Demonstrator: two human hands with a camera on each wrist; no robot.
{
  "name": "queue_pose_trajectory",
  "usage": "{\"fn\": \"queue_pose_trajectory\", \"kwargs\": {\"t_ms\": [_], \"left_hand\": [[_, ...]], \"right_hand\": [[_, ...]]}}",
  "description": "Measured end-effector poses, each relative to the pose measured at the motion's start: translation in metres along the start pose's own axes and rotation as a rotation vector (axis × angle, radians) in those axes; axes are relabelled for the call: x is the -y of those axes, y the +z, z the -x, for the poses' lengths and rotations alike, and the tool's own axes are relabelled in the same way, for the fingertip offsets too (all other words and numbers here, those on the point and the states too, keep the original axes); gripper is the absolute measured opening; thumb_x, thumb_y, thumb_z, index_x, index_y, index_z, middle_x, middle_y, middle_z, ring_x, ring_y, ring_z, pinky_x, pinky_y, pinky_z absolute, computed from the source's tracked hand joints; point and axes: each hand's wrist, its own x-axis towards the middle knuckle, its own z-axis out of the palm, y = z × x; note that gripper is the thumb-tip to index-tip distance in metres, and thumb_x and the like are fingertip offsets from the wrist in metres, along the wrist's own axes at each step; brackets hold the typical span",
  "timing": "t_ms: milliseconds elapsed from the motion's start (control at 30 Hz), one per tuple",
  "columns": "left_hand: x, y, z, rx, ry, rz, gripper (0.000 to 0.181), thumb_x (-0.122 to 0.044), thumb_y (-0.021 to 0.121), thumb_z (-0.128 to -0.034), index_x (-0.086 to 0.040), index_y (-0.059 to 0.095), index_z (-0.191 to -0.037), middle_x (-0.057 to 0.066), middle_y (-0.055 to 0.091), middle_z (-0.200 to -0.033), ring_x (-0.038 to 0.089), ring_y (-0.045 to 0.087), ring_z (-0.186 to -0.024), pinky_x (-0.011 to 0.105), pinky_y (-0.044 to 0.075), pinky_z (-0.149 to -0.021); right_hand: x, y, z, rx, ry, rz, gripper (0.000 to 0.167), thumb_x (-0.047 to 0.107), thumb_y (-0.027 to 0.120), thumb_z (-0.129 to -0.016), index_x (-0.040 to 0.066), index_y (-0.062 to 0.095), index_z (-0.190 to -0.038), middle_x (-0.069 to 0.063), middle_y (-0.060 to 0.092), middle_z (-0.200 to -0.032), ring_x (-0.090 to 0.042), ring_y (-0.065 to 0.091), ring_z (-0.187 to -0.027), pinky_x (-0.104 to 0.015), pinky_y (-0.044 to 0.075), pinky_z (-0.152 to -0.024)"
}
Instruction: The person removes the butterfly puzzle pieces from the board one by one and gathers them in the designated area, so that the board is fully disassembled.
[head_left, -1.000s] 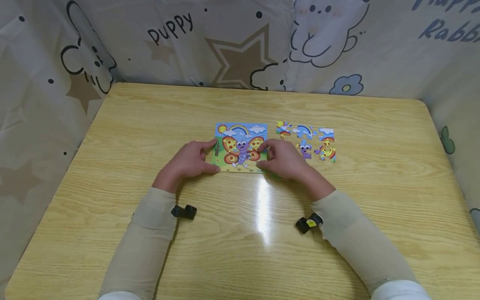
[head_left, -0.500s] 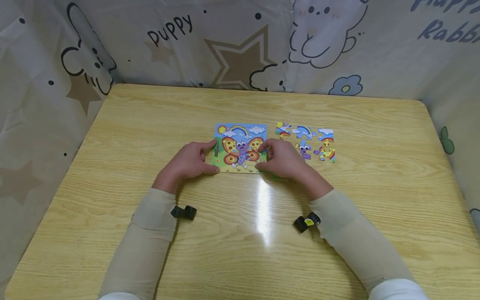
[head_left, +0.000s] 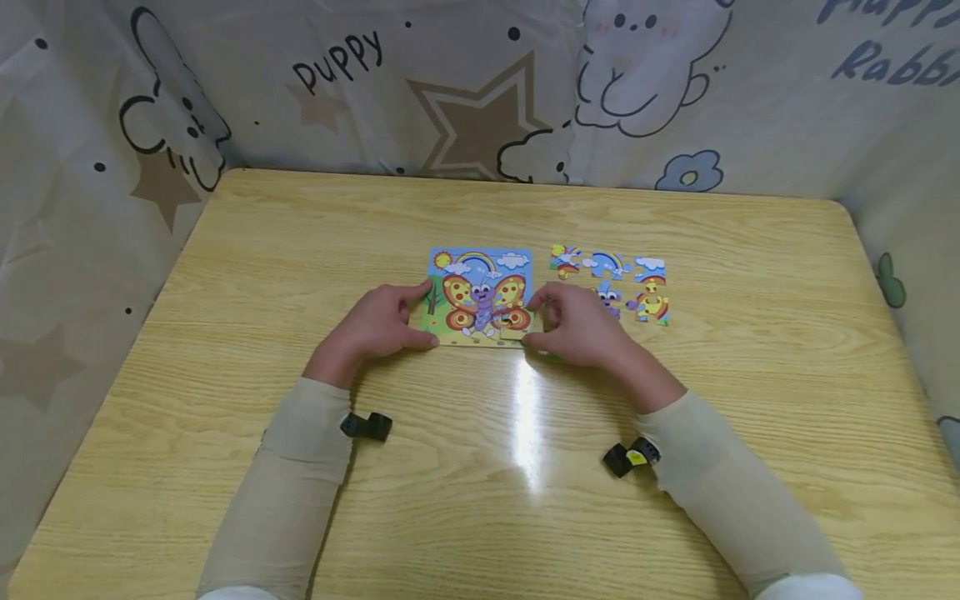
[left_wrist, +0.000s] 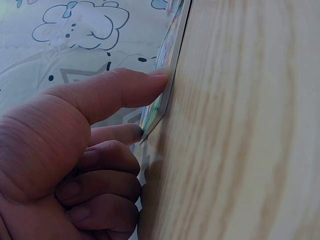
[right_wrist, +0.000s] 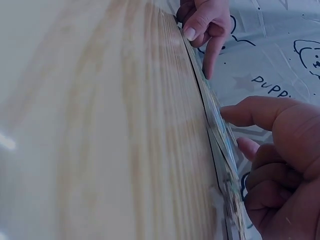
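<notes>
A butterfly jigsaw puzzle (head_left: 477, 265) in a thin tray lies on the wooden table. My left hand (head_left: 367, 323) holds its left side, forefinger on the left edge and thumb on the lower left corner. In the left wrist view, the thumb and forefinger touch the puzzle's rim (left_wrist: 165, 100) while the other fingers curl under. At the lower right, my right hand (head_left: 579, 327) pinches a puzzle piece (head_left: 521, 320) between thumb and forefinger. That piece sits slightly out of line, with a pale strip of tray showing beside it. Its outer part is hidden by the fingers.
Several loose or joined puzzle pieces (head_left: 607, 264) lie right of the puzzle, some partly covered by my right hand. A bit of green shows under that hand. The table (head_left: 450, 500) reaches back to a printed cloth (head_left: 262, 108).
My right hand has shifted a little to the right and toward me, and the lower right piece has come out of line with its neighbours. The left hand has stayed put.
</notes>
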Motion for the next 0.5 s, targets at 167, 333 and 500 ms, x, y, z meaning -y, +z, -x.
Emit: {"fn": "queue_pose_trajectory", "kwargs": {"t_ms": [167, 333, 500], "left_hand": [[0.0, 0.0, 0.0, -0.003, 0.001, -0.007, 0.09, -0.027, 0.087, -0.0787, -0.016, 0.039, -0.154, 0.004, 0.039, -0.066, 0.021, 0.034, -0.06, 0.034, 0.031, -0.055], [0.0, 0.0, -0.001, -0.007, 0.001, -0.012, 0.09, -0.027, 0.087, -0.0788, -0.016, 0.04, -0.154, 0.004, 0.039, -0.067, 0.021, 0.034, -0.06, 0.034, 0.031, -0.055], [0.0, 0.0, 0.0, -0.005, -0.003, -0.008, 0.089, -0.027, 0.087, -0.0793, -0.016, 0.039, -0.154, 0.004, 0.038, -0.066, 0.02, 0.033, -0.059, 0.035, 0.03, -0.056]], "right_hand": [[-0.009, -0.007, 0.013, -0.014, 0.024, -0.019, 0.04, 0.023, 0.084, -0.081, 0.009, 0.066, -0.114, -0.002, 0.042, -0.057, -0.018, 0.037, -0.051, -0.038, 0.037, -0.061], [-0.019, -0.014, 0.023, -0.034, 0.04, -0.022, 0.041, 0.024, 0.085, -0.082, 0.009, 0.065, -0.114, -0.003, 0.043, -0.059, -0.019, 0.039, -0.053, -0.038, 0.036, -0.06], [-0.026, -0.021, 0.032, -0.048, 0.036, -0.033, 0.04, 0.022, 0.084, -0.082, 0.008, 0.064, -0.113, -0.003, 0.04, -0.06, -0.02, 0.037, -0.054, -0.038, 0.036, -0.061]]}}
